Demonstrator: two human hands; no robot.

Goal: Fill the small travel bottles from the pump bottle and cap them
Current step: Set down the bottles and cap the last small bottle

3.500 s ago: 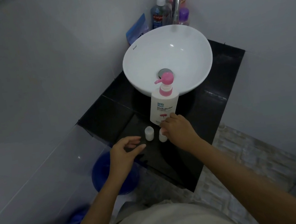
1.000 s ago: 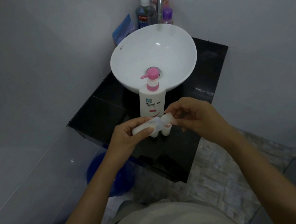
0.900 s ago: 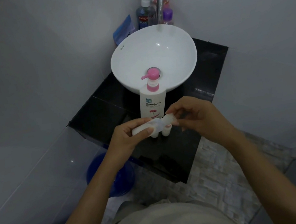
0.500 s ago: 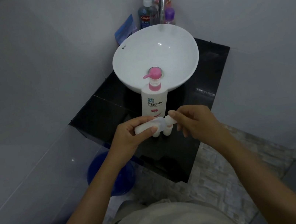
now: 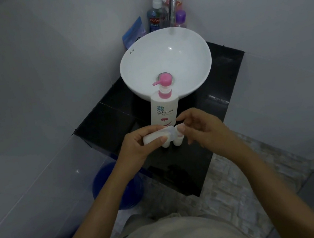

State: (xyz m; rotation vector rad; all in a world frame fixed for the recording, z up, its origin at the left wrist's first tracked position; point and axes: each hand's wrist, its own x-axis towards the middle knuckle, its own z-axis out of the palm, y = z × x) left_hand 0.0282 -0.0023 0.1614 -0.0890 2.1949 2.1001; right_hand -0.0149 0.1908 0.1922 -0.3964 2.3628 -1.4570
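Bottle [image 5: 156, 137] still sideways, L grip [image 5: 135, 145].

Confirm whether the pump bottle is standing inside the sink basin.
No, the pump bottle stands upright on the black counter in front of the white sink basin, not in it.

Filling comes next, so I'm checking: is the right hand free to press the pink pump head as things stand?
Probably not yet: the right hand pinches the cap end of the travel bottle held by the left hand. The pump head itself stands unobstructed.
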